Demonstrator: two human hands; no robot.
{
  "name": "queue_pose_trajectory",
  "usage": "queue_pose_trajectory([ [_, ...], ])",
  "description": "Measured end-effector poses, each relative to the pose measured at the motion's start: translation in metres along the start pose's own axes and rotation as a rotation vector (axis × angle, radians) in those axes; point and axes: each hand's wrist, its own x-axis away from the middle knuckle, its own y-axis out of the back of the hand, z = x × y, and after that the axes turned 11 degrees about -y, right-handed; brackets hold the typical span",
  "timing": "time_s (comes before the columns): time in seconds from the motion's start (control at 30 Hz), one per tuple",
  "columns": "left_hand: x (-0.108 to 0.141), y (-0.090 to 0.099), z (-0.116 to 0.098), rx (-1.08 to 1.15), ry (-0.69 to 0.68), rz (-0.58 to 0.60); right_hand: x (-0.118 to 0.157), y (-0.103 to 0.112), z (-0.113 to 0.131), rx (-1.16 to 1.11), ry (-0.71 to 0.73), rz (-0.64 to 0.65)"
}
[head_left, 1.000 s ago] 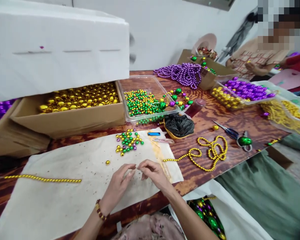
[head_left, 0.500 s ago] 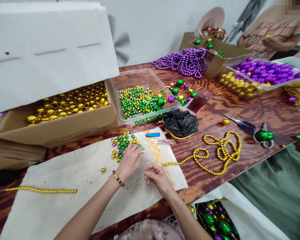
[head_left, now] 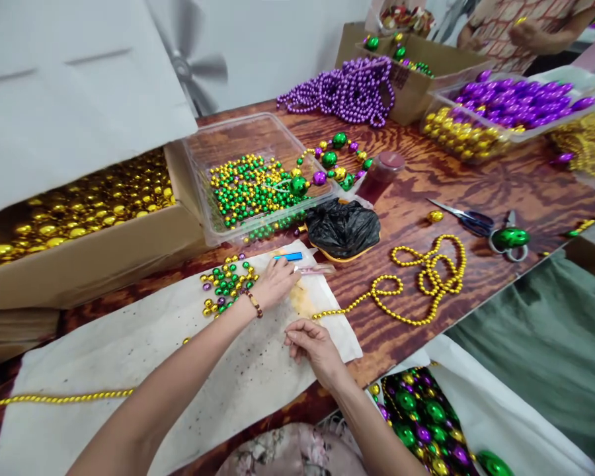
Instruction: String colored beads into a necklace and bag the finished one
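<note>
My left hand (head_left: pixel 276 283), with a beaded bracelet on its wrist, reaches over the white cloth (head_left: pixel 238 357). Its fingertips are close to a blue object (head_left: pixel 288 256) and a clear-handled tool (head_left: pixel 317 269); what they grip, if anything, is too small to tell. Fingers pinched together, my right hand (head_left: pixel 313 344) hovers above the cloth's right part, its contents hidden. Left of my left hand lie loose green, gold and purple beads (head_left: pixel 225 283). A gold bead string (head_left: pixel 416 320) runs from the cloth onto the wooden table.
Behind the cloth are a clear tray (head_left: pixel 203 221) of small beads, a black-lined bowl (head_left: pixel 344 228) and a carton (head_left: pixel 89 254) of gold beads. Scissors (head_left: pixel 469 218) lie at the right. A person (head_left: pixel 535 36) is at the far right, holding something gold.
My left hand has moved from the loose beads toward the blue object. My right hand stays pinched in nearly the same place. The view has shifted slightly.
</note>
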Motion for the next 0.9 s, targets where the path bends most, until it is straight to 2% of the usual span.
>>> queue_pose_trajectory([
  [0.17,-0.007,0.009,0.007,0.004,-0.081,0.065,0.001,0.000,0.000,-0.042,-0.045,0.005],
  [0.4,-0.003,0.010,0.012,-0.014,-0.145,0.065,0.002,-0.007,-0.005,-0.069,-0.078,0.022],
  [0.63,-0.008,0.011,0.016,-0.017,-0.164,0.076,0.001,-0.011,-0.008,0.004,-0.043,-0.011],
  [0.8,-0.006,0.016,0.018,-0.001,-0.222,-0.007,-0.001,-0.011,-0.012,0.107,0.006,-0.019],
  [0.9,-0.007,0.033,0.010,0.062,-0.211,-0.190,0.000,-0.013,-0.011,0.194,0.088,-0.050],
])
